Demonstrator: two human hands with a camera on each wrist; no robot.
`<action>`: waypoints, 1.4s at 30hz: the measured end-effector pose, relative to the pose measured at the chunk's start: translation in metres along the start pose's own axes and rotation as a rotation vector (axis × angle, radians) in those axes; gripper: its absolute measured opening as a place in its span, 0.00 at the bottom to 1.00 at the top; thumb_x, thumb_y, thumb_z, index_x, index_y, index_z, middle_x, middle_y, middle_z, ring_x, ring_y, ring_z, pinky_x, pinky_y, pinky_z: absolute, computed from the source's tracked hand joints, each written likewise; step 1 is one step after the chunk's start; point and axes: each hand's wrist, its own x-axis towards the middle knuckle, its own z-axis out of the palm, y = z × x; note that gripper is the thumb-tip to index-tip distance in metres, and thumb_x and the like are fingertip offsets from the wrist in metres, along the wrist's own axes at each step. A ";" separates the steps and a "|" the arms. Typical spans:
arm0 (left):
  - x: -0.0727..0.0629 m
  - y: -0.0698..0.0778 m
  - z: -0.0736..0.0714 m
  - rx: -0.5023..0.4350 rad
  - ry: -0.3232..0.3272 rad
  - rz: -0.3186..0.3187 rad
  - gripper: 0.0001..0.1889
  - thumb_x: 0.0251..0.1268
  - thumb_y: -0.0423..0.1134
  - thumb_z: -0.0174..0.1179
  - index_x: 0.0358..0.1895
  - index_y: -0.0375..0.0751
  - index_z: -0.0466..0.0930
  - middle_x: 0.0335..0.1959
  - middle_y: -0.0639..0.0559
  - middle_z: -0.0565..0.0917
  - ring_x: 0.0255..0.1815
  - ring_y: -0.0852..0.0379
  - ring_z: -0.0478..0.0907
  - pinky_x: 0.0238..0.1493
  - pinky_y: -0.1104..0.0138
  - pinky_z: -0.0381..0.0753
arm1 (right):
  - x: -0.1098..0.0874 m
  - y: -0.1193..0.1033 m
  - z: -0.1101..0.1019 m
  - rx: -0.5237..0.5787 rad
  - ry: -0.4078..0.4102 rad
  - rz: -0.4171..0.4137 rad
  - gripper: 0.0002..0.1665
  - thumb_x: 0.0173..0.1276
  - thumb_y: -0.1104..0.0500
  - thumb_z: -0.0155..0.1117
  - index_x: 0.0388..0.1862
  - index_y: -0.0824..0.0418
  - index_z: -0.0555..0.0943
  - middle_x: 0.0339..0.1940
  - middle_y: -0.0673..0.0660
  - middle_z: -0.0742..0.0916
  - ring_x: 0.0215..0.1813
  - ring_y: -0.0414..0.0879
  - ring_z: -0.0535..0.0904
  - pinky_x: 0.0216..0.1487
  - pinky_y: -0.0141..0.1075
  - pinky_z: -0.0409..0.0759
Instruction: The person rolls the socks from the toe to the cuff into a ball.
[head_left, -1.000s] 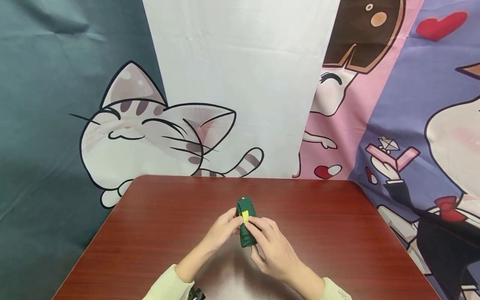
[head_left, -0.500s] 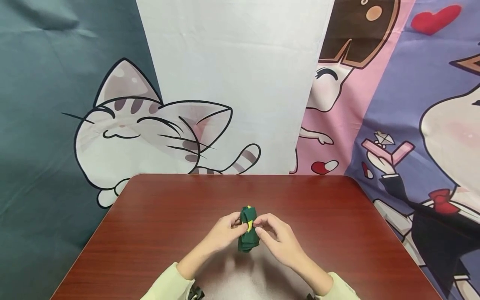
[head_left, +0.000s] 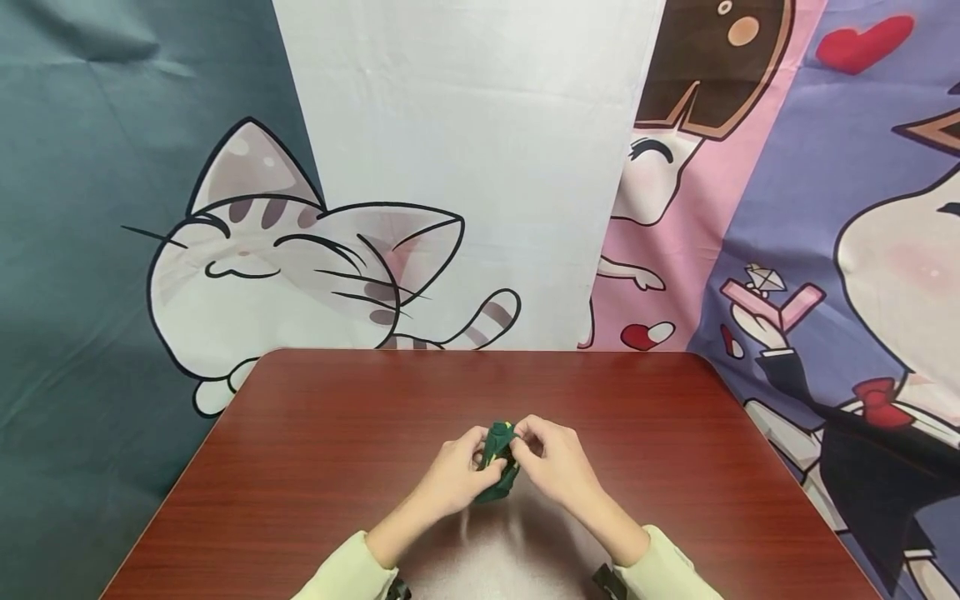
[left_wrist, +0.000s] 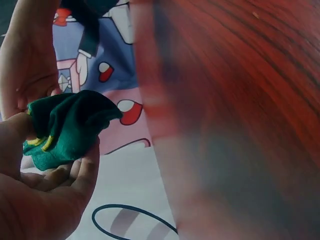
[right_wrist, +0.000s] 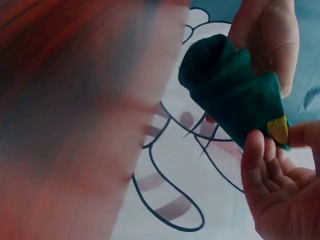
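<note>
A rolled or folded piece of dark green cloth (head_left: 498, 435) with yellow marks is held up above the table, between both hands. My left hand (head_left: 453, 475) grips it from the left, thumb across the near face and fingers behind. In the left wrist view the cloth (left_wrist: 75, 132) looks creased, with thin yellow strips near the thumb. My right hand (head_left: 558, 462) pinches its upper right edge; in the right wrist view the thumb and fingertips hold the cloth at a yellow patch (right_wrist: 278, 130). What kind of cloth article it is cannot be told.
A reddish-brown wooden table (head_left: 360, 408) with rounded far corners lies beneath the hands. Behind it hangs a printed backdrop (head_left: 480, 125) with a cartoon cat and cartoon figures. Pale green sleeves (head_left: 348, 571) cover the forearms, with small black devices by the cuffs.
The right hand came off the cloth's yellow patch, moved slightly up, and now pinches its upper right edge. The left hand keeps its grip, while the cloth has become tilted and more crumpled.
</note>
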 end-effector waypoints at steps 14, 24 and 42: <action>0.002 -0.003 -0.017 0.263 -0.054 0.081 0.19 0.62 0.38 0.65 0.57 0.40 0.81 0.39 0.52 0.84 0.34 0.61 0.75 0.33 0.70 0.76 | 0.008 0.015 -0.004 1.068 -0.256 0.300 0.08 0.79 0.61 0.52 0.41 0.57 0.79 0.33 0.48 0.81 0.36 0.40 0.79 0.42 0.33 0.78; -0.005 0.020 -0.022 0.316 -0.152 0.419 0.11 0.62 0.34 0.62 0.46 0.47 0.75 0.35 0.59 0.72 0.35 0.65 0.67 0.33 0.76 0.70 | 0.031 0.003 -0.017 0.617 -0.341 0.075 0.11 0.77 0.62 0.56 0.44 0.72 0.78 0.28 0.51 0.81 0.25 0.39 0.76 0.27 0.31 0.78; 0.018 0.028 -0.017 -0.571 0.190 -0.083 0.19 0.67 0.28 0.62 0.59 0.32 0.71 0.43 0.42 0.82 0.44 0.54 0.81 0.43 0.69 0.82 | 0.037 0.012 0.011 0.911 -0.253 0.449 0.09 0.74 0.65 0.61 0.51 0.64 0.76 0.35 0.51 0.85 0.24 0.40 0.77 0.22 0.31 0.76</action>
